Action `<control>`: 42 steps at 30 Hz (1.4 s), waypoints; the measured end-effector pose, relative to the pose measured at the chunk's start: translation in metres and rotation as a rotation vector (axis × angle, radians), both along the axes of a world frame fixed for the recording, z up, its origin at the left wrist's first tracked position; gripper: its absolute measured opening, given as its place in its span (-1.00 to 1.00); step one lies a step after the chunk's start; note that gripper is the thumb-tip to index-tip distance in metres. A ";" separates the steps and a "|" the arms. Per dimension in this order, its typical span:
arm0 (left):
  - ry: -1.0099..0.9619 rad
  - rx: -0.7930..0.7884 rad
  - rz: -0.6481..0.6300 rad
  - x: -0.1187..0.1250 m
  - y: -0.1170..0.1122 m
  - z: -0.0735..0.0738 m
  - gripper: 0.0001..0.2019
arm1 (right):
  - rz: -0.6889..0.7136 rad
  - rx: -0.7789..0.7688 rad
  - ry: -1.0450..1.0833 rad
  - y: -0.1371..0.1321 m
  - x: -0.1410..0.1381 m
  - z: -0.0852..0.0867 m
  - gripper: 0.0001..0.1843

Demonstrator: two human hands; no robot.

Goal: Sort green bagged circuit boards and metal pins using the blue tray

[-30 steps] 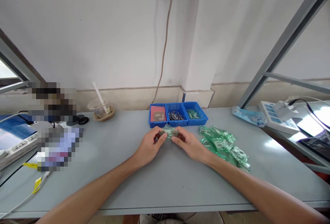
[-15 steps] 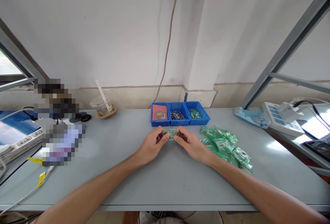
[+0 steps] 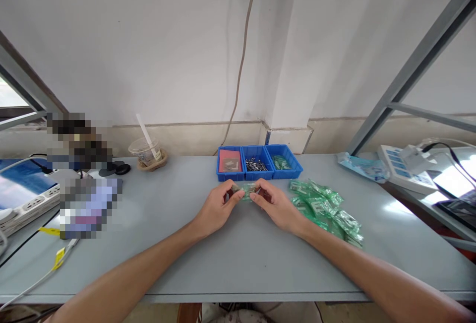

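Between my two hands is a small clear green plastic bag point(image 3: 248, 192), with what look like small metal pieces inside. My left hand point(image 3: 219, 205) pinches its left end between thumb and fingers. On its right end, my right hand point(image 3: 274, 205) does the same. Just beyond the hands stand three joined blue bins: the left bin point(image 3: 220, 176) holds a pinkish-red piece and small flat packets, the middle bin point(image 3: 259, 177) small metal parts, the right bin point(image 3: 296, 168) green bags. Right of my right hand lies a pile of filled green bags point(image 3: 323, 208).
A lidded cup with a straw point(image 3: 144, 150) sits in a round holder at the back left. Power strips point(image 3: 39, 201) and cables lie at the far left, another power strip point(image 3: 403, 171) at the right. A light blue packet point(image 3: 362, 168) lies near the grey frame point(image 3: 390, 92).
The view has shifted very slightly. Both hands stay at the bag, with only a small shift of the fingers on it.
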State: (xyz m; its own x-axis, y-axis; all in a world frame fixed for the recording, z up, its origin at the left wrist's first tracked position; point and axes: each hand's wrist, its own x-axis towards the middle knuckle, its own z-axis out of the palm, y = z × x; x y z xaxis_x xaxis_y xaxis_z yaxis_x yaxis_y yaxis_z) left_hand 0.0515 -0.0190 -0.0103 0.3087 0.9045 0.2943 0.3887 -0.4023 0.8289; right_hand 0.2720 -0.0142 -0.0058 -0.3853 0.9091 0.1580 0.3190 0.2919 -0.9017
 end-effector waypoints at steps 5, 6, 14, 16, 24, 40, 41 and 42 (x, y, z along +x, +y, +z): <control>0.016 0.001 0.002 0.000 0.000 -0.002 -0.54 | -0.007 0.007 0.118 -0.003 -0.001 0.005 -0.73; 0.016 -0.002 0.004 0.000 0.001 -0.002 -0.53 | -0.013 0.013 0.124 -0.003 -0.001 0.006 -0.74; -0.112 -0.044 0.008 0.002 0.000 -0.002 -0.72 | -0.053 0.149 0.022 0.000 0.004 0.005 -0.82; -0.172 -0.048 0.007 0.002 -0.001 -0.001 -0.62 | -0.072 0.156 0.015 0.002 0.005 0.004 -0.83; -0.061 0.046 0.015 0.000 -0.003 0.005 -0.80 | -0.059 0.127 0.018 0.003 0.005 0.003 -0.76; -0.039 -0.033 0.013 0.000 0.000 0.000 -0.73 | -0.013 0.047 0.045 0.002 0.004 0.001 -0.71; -0.037 -0.039 0.015 0.000 0.000 0.001 -0.73 | -0.010 0.049 0.033 0.001 0.004 0.002 -0.72; -0.036 -0.041 0.015 0.000 0.000 0.001 -0.72 | -0.008 0.051 0.024 0.001 0.004 0.002 -0.72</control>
State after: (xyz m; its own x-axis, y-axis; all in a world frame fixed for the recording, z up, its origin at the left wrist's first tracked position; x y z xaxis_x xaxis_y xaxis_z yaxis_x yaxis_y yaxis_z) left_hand 0.0518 -0.0191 -0.0093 0.2847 0.9206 0.2675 0.3641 -0.3619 0.8582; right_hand 0.2760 -0.0135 -0.0035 -0.3741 0.9025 0.2133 0.2997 0.3353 -0.8932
